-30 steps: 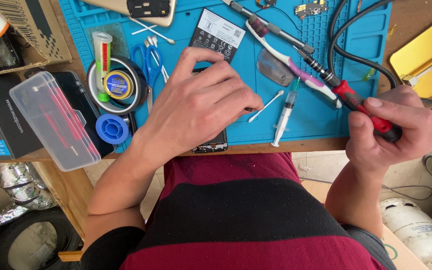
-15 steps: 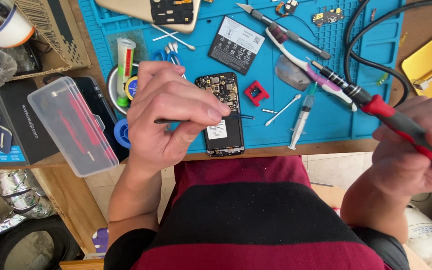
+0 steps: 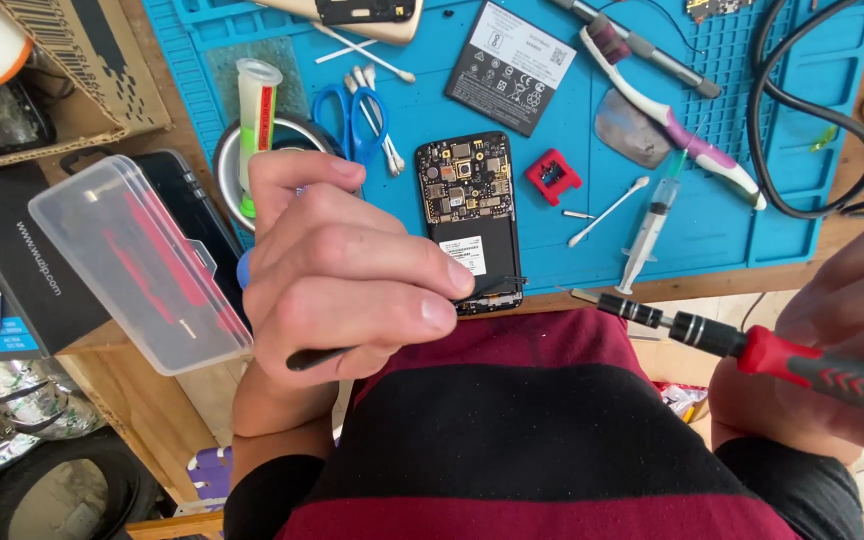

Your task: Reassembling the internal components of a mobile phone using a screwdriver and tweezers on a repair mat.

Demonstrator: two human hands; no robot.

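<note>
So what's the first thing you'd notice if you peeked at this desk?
Probably the opened phone in the middle of the blue mat, its circuit board showing. The left hand hovers just left of it, pinching thin black tweezers whose tip reaches the phone's lower edge. At lower right, the right hand holds a red-handled screwdriver pointing toward the phone.

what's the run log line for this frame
left hand: grips black tweezers at opened phone | right hand: grips red screwdriver off the blue mat
</note>
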